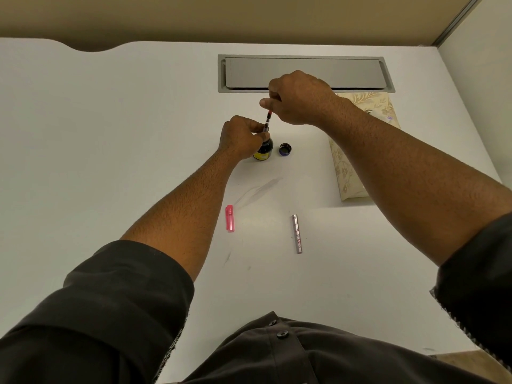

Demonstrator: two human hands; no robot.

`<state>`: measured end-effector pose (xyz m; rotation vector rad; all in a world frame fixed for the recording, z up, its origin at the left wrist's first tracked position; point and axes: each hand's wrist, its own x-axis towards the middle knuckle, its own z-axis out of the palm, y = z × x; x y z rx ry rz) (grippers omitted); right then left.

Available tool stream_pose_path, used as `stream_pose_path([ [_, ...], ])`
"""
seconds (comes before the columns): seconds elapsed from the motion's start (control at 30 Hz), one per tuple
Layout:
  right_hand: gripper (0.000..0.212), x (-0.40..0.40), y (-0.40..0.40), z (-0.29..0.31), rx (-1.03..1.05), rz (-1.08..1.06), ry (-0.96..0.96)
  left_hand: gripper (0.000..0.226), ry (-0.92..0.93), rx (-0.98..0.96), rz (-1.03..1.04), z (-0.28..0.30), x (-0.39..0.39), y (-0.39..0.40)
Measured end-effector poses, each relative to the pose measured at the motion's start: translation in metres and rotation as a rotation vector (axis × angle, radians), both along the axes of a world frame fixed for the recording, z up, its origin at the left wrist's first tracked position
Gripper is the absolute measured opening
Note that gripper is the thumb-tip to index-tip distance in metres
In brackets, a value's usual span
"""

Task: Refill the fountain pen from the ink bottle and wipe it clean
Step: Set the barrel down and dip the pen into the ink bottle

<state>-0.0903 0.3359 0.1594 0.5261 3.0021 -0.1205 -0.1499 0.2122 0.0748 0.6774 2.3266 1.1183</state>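
Note:
A dark ink bottle (264,151) with a yellow label stands open on the white desk (110,134). My left hand (240,137) grips the bottle near its neck. My right hand (297,98) pinches the top of the pen's inner section (267,121), a thin red and dark tube held upright with its lower end in the bottle's mouth. The bottle's cap (285,149) lies just right of the bottle. Nearer to me lie the pink pen cap (230,218) and the silver pen barrel (296,233).
A patterned cream tissue box (349,164) lies right of the bottle, partly under my right forearm. A grey cable hatch (304,72) is set into the desk behind my hands. Faint ink smears (259,189) mark the desk between bottle and pen cap.

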Motion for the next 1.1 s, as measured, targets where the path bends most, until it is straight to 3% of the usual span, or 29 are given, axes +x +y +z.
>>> stream_pose_path([
  [0.27, 0.019, -0.0008, 0.0029, -0.0012, -0.056, 0.030, 0.010, 0.027, 0.004, -0.002, -0.005, -0.0019, -0.0011, 0.0006],
  [0.57, 0.043, -0.0013, -0.0014, -0.0044, -0.034, -0.022, 0.026, 0.028, 0.013, 0.000, -0.011, 0.0006, -0.0001, -0.0002],
  [0.8, 0.022, -0.0001, 0.0050, -0.0038, -0.076, 0.022, 0.026, 0.027, 0.005, 0.001, -0.002, 0.0003, 0.0001, -0.0001],
  [1.1, 0.033, -0.0023, 0.0017, -0.0042, -0.032, 0.014, 0.038, 0.028, 0.012, -0.011, -0.006, 0.0021, 0.0015, 0.0001],
])
